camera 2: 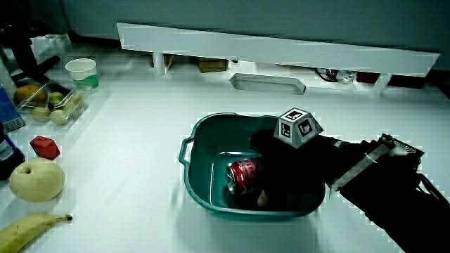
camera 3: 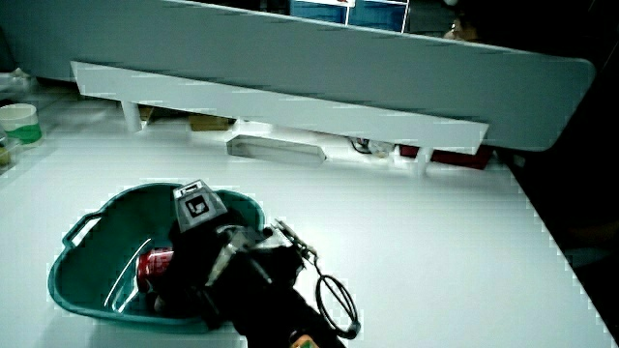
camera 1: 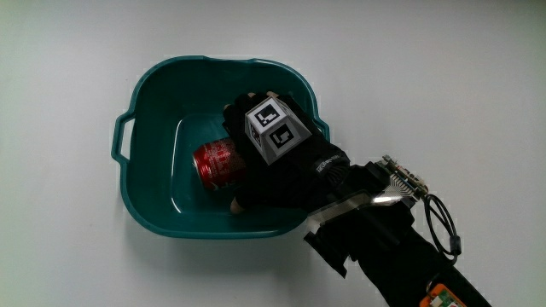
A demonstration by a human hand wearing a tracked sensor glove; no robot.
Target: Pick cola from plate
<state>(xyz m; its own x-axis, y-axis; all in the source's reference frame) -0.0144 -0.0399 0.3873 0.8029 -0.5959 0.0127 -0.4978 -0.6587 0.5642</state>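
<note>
Red cola can (camera 1: 220, 162) lying on its side inside a teal basin (camera 1: 149, 89), on the basin's floor, top end turned toward the basin's handled wall. Also seen in both side views (camera 2: 244, 175) (camera 3: 154, 264), tipped over in the same way. Not a plate, then, but a deep tub with a loop handle (camera 1: 121, 136) on one wall.

Gloved hand (camera 1: 277, 166) reaching down into the basin, pressed against the can's side. Fingers curled round the can, one bare fingertip (camera 1: 235, 204) showing on the can's side nearer the person, the rest of the grip hidden under the glove. Can resting on the basin floor as far as can be told. Patterned cube (camera 1: 275, 126) sitting on the back of the hand, level with the basin rim or just above it. Forearm, black-sleeved, crossing the basin's rim nearer the person, with a small circuit board (camera 1: 403, 177) and a looped black cable (camera 1: 444, 228) fixed along it.

Basin standing on a white table (camera 1: 68, 256), well apart from everything else. In a side view, off toward the table's edge from the basin's handle: a pale round fruit, perhaps a pear (camera 2: 35, 179), a banana (camera 2: 31, 230) nearer the person than that, a small red block (camera 2: 44, 147), a clear tray of fruit (camera 2: 53, 102), and a paper cup (camera 2: 82, 72) farthest from the person. Low white partition (camera 2: 281, 49) running along the table, farther from the person than the basin.
</note>
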